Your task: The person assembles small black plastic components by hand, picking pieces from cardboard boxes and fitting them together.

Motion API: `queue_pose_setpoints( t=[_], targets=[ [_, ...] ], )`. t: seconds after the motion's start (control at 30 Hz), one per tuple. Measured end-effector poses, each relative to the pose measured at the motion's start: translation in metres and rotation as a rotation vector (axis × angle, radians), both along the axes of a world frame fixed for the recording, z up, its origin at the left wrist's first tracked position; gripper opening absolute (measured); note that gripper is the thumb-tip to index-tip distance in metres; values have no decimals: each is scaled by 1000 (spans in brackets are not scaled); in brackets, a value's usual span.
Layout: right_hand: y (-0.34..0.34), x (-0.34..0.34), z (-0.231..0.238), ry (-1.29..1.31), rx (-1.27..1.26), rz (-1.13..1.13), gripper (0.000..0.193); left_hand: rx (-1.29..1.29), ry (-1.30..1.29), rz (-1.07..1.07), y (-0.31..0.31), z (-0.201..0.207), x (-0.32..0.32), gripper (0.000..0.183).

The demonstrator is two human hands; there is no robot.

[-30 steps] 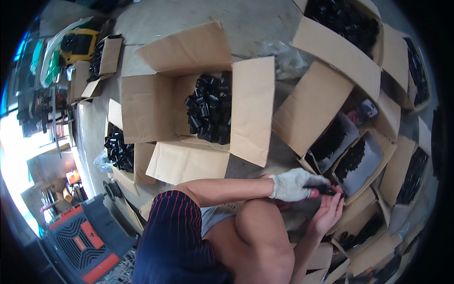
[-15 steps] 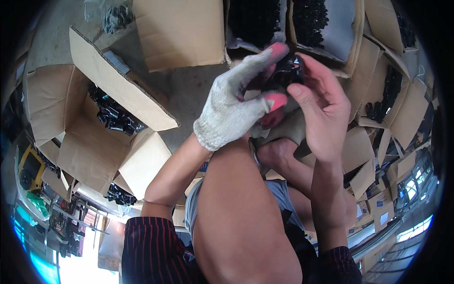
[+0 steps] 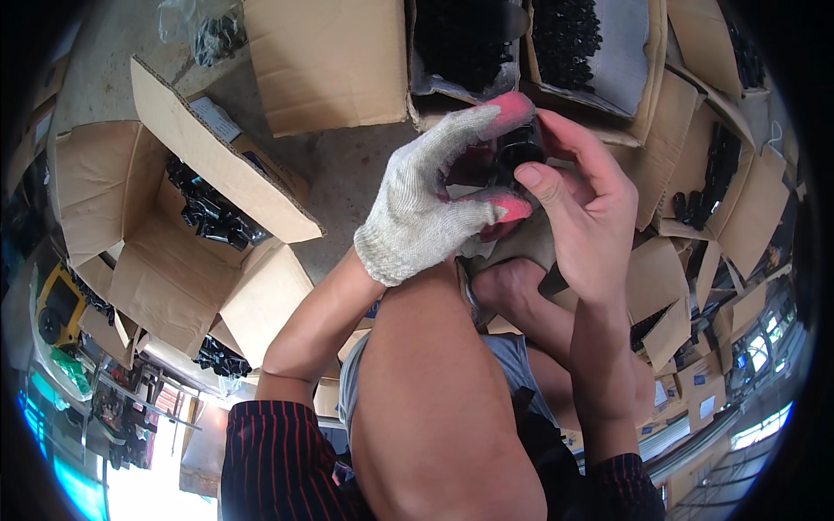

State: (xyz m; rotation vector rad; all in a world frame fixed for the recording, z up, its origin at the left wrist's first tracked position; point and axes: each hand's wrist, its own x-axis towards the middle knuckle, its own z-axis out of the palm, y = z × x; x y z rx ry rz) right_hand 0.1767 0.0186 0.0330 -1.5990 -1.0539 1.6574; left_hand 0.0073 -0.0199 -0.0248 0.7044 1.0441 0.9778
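Observation:
Between my two hands, just in front of my raised knee, is a glossy black plastic part (image 3: 519, 149) with a round, tube-like end showing. My left hand (image 3: 413, 195) wears a whitish knit glove with pink fingertips; its thumb and fingers curve around the part from the left. From the right, my bare right hand (image 3: 592, 213) grips the same part with thumb and fingers. Much of the part is hidden behind the fingers, so its full shape cannot be made out.
Ahead stand cartons of small black parts, one with a grey liner (image 3: 624, 52). An open carton (image 3: 169, 273) at the left holds glossy black parts (image 3: 213, 208). More open cartons (image 3: 656, 286) line the right. A clear plastic bag (image 3: 208, 35) lies far left on the concrete floor (image 3: 326, 174).
The black part has been turned between my hands, and its round end now shows. My fingers have shifted slightly around it.

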Motion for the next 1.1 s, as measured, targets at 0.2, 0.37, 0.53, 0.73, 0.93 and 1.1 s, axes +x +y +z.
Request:
queue_pose_setpoints(
  t=[0.2, 0.37, 0.53, 0.73, 0.93, 1.1],
  targets=[
    [3, 6, 2, 11, -69, 50, 42, -24, 11, -9, -6, 3, 1, 73],
    [6, 4, 4, -30, -119, 116, 42, -109, -94, -13, -16, -1, -4, 78],
    [19, -3, 10, -101, -74, 296, 42, -242, -275, 78, -12, 12, -9, 83],
    [58, -16, -36, -120, 9, 179, 25, -301, -368, 316, -20, 6, -11, 83],
    [110, -69, -111, -943, 415, 594, 15, -309, -390, 449, -17, 4, -20, 81],
    [103, -86, -123, -1019, 411, 688, 17, -355, -342, 499, -18, 6, -15, 79]
  ],
)
